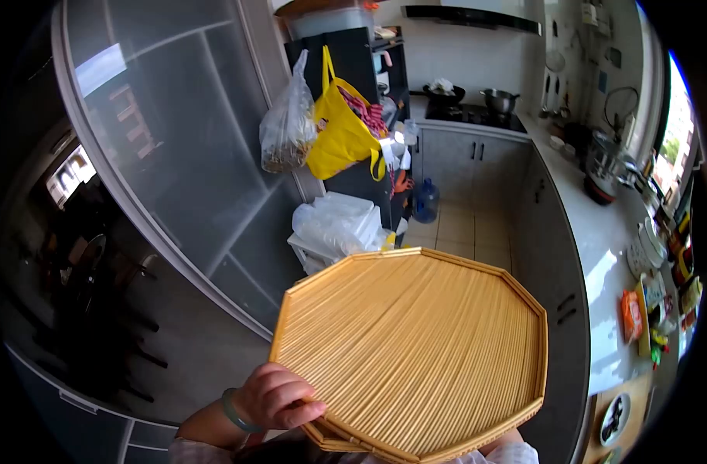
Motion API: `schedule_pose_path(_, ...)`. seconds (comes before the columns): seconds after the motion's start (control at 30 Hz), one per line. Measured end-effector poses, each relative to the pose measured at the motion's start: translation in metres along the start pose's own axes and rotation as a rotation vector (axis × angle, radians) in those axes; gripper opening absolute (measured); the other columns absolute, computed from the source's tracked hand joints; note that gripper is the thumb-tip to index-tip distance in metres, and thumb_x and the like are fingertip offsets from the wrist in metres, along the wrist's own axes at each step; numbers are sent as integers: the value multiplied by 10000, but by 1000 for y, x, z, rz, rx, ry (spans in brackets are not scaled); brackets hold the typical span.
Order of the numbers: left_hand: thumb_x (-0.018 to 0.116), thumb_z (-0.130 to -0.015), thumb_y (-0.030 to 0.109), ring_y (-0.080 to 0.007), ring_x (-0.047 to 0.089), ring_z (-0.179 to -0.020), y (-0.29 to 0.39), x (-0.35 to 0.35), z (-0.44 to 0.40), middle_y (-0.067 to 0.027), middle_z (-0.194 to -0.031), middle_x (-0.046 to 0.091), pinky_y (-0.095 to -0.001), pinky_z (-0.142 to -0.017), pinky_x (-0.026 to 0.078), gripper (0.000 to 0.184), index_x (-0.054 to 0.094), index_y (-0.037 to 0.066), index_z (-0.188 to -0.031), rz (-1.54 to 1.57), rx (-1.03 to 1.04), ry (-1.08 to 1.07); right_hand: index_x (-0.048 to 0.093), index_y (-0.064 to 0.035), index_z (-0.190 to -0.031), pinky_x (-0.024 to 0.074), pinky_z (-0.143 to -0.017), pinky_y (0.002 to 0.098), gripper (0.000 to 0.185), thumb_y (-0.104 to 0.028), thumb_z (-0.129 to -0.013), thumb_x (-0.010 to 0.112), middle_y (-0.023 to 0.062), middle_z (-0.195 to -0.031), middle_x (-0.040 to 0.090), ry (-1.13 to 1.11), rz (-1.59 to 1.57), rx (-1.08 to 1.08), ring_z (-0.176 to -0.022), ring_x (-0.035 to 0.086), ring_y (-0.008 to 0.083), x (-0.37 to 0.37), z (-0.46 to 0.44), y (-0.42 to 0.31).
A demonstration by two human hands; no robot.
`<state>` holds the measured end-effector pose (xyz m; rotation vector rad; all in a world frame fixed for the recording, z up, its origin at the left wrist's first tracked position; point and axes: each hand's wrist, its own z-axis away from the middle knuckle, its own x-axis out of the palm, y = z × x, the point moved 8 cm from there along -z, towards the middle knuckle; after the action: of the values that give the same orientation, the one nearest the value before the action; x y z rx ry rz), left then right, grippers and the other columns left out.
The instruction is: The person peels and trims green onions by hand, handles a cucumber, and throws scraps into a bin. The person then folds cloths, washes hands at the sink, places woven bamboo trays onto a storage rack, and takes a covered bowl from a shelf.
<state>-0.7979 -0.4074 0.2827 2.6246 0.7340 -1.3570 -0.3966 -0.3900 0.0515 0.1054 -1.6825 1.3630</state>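
Observation:
A large octagonal tray [415, 348] of thin, straw-coloured sticks with a raised rim fills the lower middle of the view. At its lower left edge my left hand [280, 398] grips the rim, fingers closed and thumb on top, a pale green bangle at the wrist. Part of a second woven rim shows beneath the tray at the lower left. Only a bit of my right forearm appears below the tray's lower right edge; the right hand itself is hidden behind the tray.
A counter [558, 182] curves along the right, bearing a steel pot [603, 158], an orange packet [632, 315] and a plate [615, 420]. A yellow bag [342, 139] hangs from a dark shelf. A blue water bottle [426, 201] stands on the floor. At left is a glass door [183, 124].

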Motion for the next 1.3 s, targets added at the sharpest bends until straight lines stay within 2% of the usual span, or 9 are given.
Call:
schedule_pose_path(0.27, 549, -833, 188, -116, 494, -816, -45, 116, -171, 16, -906, 488, -245, -720, 427, 291, 475, 193, -1115, -27, 118, 198, 335, -82, -1282, 313, -978, 343, 468, -330, -894, 419, 62, -1263, 394, -79, 32, 30, -1128, 400, 195, 27, -226, -24)
schedule_pose_path(0.4, 565, -817, 185, -135, 509, -807, -79, 157, -280, 3, -897, 502, -262, -709, 443, 326, 487, 167, -1134, 18, 146, 197, 337, -82, -1280, 315, -976, 341, 461, -321, -895, 419, 61, -1259, 398, -128, 57, 36, -1125, 402, 192, 51, -332, -62)
schedule_pose_path(0.53, 581, -801, 174, -136, 498, -798, -96, 188, -345, 12, -864, 479, -259, -709, 445, 311, 511, 172, -1104, -5, 203, 183, 340, -81, -1278, 317, -973, 339, 454, -313, -896, 420, 60, -1255, 401, -150, 74, 22, -1123, 404, 189, 55, -404, -88)
schedule_pose_path(0.9, 592, -782, 152, -127, 486, -787, -169, 226, -426, 24, -850, 470, -254, -705, 443, 290, 521, 217, -1056, -237, 255, 208, 347, -80, -1272, 322, -967, 332, 435, -289, -898, 421, 57, -1245, 410, -159, 80, -58, -1115, 409, 180, 73, -547, -102)
schedule_pose_path(1.1, 595, -782, 165, -131, 485, -781, -244, 251, -452, 25, -846, 470, -253, -702, 438, 289, 521, 233, -1052, -355, 168, 243, 351, -80, -1269, 324, -964, 328, 424, -276, -899, 421, 55, -1239, 415, -241, 97, -271, -1110, 412, 175, 119, -658, -128)
schedule_pose_path(1.17, 598, -780, 170, -133, 484, -782, -269, 254, -461, 24, -848, 469, -253, -697, 434, 293, 521, 233, -1055, -370, 102, 242, 353, -80, -1268, 325, -963, 327, 421, -272, -900, 421, 55, -1237, 416, -307, 78, -418, -1109, 413, 173, 168, -692, -153)
schedule_pose_path(1.2, 599, -779, 172, -135, 483, -783, -281, 256, -464, 23, -849, 469, -253, -694, 433, 295, 520, 233, -1057, -381, 76, 239, 395, -75, -1222, 358, -882, 261, 343, -131, -883, 401, 34, -1148, 463, -241, 54, -377, -1030, 448, 120, 191, -699, -162)
schedule_pose_path(1.23, 603, -776, 176, -135, 482, -782, -290, 257, -467, 23, -850, 468, -253, -692, 431, 290, 523, 233, -1050, -410, 81, 245, 417, -70, -1191, 356, -814, 212, 309, -100, -883, 412, 15, -1073, 485, -264, 50, -455, -951, 469, 109, 232, -693, -177)
schedule_pose_path(1.3, 611, -771, 184, -136, 481, -781, -303, 262, -472, 22, -850, 466, -252, -686, 427, 282, 527, 231, -1036, -459, 86, 243, 456, -59, -1109, 365, -798, 217, 235, -81, -878, 421, 18, -989, 493, -471, 52, -550, -873, 471, 102, 286, -707, -191)
